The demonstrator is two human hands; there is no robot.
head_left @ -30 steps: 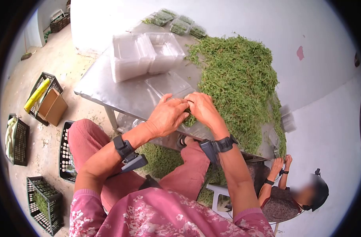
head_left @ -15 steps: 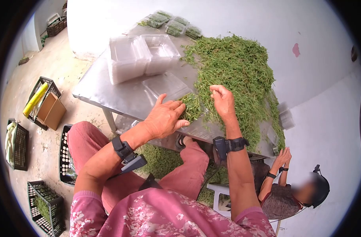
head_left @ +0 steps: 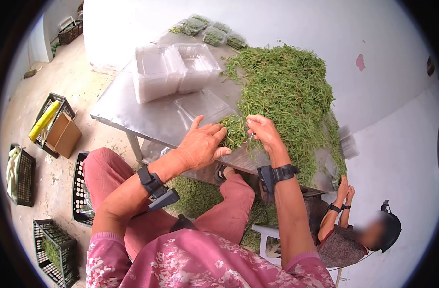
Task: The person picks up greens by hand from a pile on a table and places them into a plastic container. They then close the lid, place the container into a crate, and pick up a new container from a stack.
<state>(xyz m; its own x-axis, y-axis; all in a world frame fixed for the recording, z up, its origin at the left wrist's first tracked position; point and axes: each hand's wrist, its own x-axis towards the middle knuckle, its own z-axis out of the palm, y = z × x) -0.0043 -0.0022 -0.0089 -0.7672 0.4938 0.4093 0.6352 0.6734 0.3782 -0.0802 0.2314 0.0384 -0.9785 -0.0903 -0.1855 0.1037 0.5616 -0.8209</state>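
A small heap of leafy green stems [head_left: 235, 131] lies near the table's front edge. My left hand [head_left: 200, 145] rests against its left side, thumb and fingers stretched out and apart. On the heap's right side, my right hand [head_left: 266, 133] has its fingers curled into a pinch. A small dark bit shows at those fingertips, too small to name. Behind both hands sits an open clear plastic container [head_left: 203, 106]. A large mound of the same greens [head_left: 286, 91] spreads just beyond my right hand.
Stacked clear containers [head_left: 159, 72] stand on the metal table [head_left: 116, 103]. Filled boxes [head_left: 214, 34] sit at the far end. Black crates [head_left: 56, 249] line the floor at left. A co-worker [head_left: 344, 240] sits at right, hands raised by the table corner.
My right hand has moved left and slightly toward me, from the big mound's edge to the small heap. My left hand has stayed in place. The co-worker's hands have shifted slightly.
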